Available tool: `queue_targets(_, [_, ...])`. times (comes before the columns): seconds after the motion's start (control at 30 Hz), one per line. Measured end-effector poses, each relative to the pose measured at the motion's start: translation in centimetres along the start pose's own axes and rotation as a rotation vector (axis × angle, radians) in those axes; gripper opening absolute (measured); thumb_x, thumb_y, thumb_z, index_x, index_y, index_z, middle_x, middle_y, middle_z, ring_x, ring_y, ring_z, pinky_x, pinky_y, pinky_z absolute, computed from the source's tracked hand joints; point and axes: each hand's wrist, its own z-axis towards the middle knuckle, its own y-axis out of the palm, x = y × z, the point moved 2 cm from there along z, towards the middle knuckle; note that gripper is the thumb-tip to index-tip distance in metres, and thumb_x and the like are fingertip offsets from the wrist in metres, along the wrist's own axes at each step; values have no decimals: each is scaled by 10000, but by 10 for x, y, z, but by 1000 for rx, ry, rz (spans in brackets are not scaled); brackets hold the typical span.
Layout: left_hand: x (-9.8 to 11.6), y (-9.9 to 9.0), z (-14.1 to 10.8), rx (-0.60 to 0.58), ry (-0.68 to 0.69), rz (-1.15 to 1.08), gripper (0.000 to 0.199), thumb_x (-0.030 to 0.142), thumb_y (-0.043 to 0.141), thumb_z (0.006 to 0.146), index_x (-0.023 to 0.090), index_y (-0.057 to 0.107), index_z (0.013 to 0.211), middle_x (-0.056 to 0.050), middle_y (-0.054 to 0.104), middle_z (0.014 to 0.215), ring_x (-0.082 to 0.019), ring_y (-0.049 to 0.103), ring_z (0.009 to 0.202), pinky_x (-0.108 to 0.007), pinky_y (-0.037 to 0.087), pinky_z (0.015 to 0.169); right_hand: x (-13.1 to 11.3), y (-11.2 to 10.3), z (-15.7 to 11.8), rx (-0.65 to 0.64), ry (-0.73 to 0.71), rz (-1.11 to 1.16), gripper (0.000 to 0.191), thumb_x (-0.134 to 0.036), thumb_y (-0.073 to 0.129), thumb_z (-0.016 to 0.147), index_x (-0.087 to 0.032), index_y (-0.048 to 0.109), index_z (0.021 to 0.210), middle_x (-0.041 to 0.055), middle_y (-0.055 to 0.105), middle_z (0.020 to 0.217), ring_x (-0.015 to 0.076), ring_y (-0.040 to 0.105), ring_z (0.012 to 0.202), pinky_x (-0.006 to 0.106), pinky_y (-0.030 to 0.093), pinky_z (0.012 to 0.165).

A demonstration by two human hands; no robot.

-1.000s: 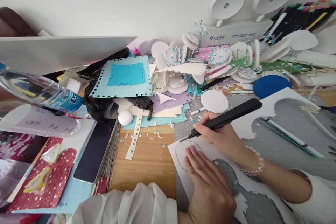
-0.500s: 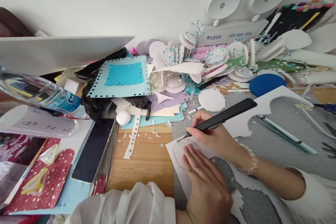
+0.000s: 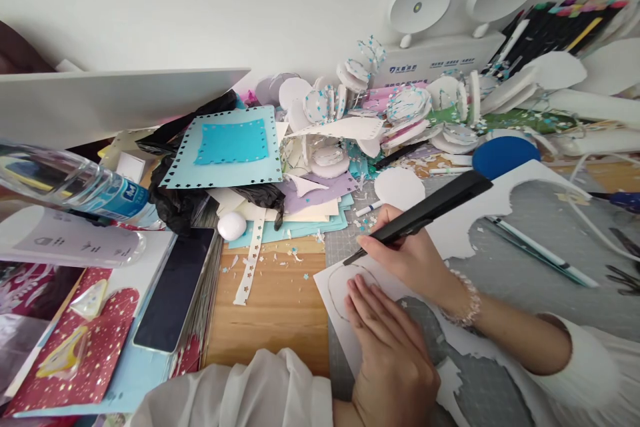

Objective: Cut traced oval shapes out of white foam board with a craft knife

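In my right hand [image 3: 400,243] I grip a black utility knife [image 3: 433,208], its blade tip at the upper edge of a circle outline on a white foam sheet [image 3: 327,283]. The knife slants up to the right. My left hand [image 3: 393,353] lies flat over the lower right part of the outline, fingers stretched together and pressing on the sheet. Ragged round openings show in the sheet beside and below my left hand. Underneath lies a grey cutting mat [image 3: 540,233]. A cut white disc [image 3: 400,188] rests just beyond my right hand.
Along the wall runs a pile of white discs wound with blue-dotted string [image 3: 410,105]. A blue disc [image 3: 505,155], a pen [image 3: 545,253] and scissors [image 3: 625,280] lie to the right. Leftward are a phone [image 3: 175,290], a water bottle [image 3: 115,193] and blue papers [image 3: 173,170].
The knife has shifted slightly along the upper part of the outline, and its handle has turned a little in my right hand. My left hand stays on the sheet. The view has tilted slightly.
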Motion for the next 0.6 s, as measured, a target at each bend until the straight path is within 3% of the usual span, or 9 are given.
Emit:
queue_targets(0.2, [-4,-5,2,-31,28,3,479,304,688,809,-122,692,1028,-359,695,1034,-480,684,988,-535,630,782,0,-1,0,29,38,54,331,-253,677,741,-238,367,628,-71,356,566,102,322,528,282,265,506])
queue_targets(0.4, [-2,-4,0,-4,84,-2,490,360,682,807,-88,711,1004,-329,716,1008,-473,694,978,-560,622,783,7,-4,2,-32,144,200,282,-386,596,851,-255,373,738,-105,257,537,89,221,442,274,203,442])
queue_targets(0.6, [1,-3,-1,14,86,6,409,338,668,811,-32,733,972,-264,748,984,-441,714,956,-559,620,782,-2,7,4,-162,173,257,304,-347,662,776,-256,383,854,-99,370,609,97,328,500,267,324,498])
